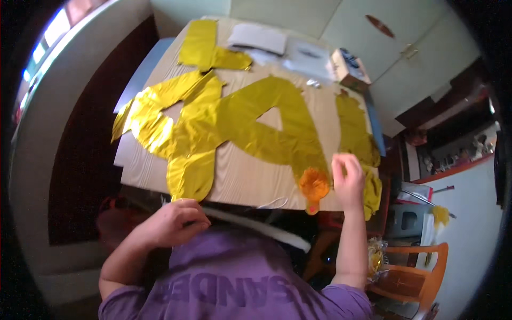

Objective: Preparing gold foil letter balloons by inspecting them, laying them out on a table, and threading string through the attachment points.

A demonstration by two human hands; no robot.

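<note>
Flat gold foil balloons lie spread over the wooden table point(250, 184). My left hand point(178, 220) is at the near edge with its fingers curled, just below the lower end of the left foil balloon point(194, 144). Whether it grips anything is hidden. My right hand point(349, 173) is raised over the right part of the table, fingers pinched together; anything between them is too small to make out. Just left of it, a small orange foil balloon point(314, 182) with a short tail overlaps the lower end of the middle gold foil balloon point(256, 104).
Another gold foil balloon point(352, 122) runs along the table's right side, and one more point(198, 45) lies at the far left. White papers point(257, 38), a clear plastic bag point(309, 56) and a box point(349, 70) sit at the back. A wooden chair point(440, 266) stands at lower right.
</note>
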